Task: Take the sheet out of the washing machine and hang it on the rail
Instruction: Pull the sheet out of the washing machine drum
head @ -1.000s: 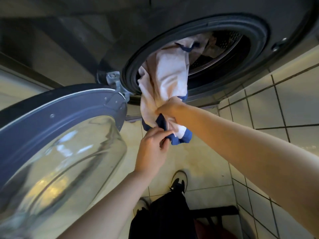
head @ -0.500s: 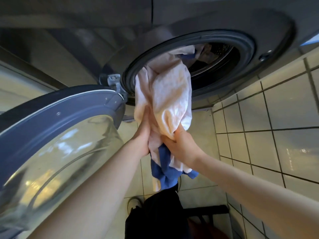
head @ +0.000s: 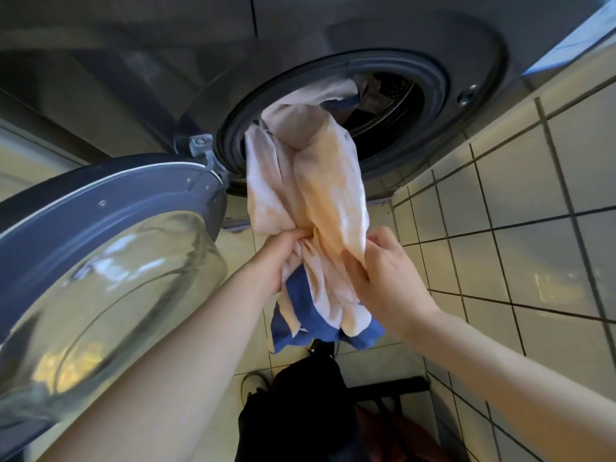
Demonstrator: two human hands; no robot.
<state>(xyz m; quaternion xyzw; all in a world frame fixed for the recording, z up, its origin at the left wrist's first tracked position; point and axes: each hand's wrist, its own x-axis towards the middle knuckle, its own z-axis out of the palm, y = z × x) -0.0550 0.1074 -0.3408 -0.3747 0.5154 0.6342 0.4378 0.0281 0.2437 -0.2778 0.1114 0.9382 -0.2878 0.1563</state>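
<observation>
Gripping sheet point(head: 320, 195) low: left hand point(head: 276, 261) fingers curled into folds, right hand point(head: 386, 278) pinching edge; stretched lengthwise up-away into washing machine point(head: 366, 35).

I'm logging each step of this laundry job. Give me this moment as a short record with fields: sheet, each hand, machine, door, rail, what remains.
sheet: pale with a blue border, bunched; upper end inside the drum, lower end hanging below both hands
left hand: grips the sheet's bunched middle
right hand: pinches the sheet's right side
washing machine: front loader, beside a tiled wall
door: open, swung to the left
rail: not in view
remaining: pull the sheet fully free, then hang it
</observation>
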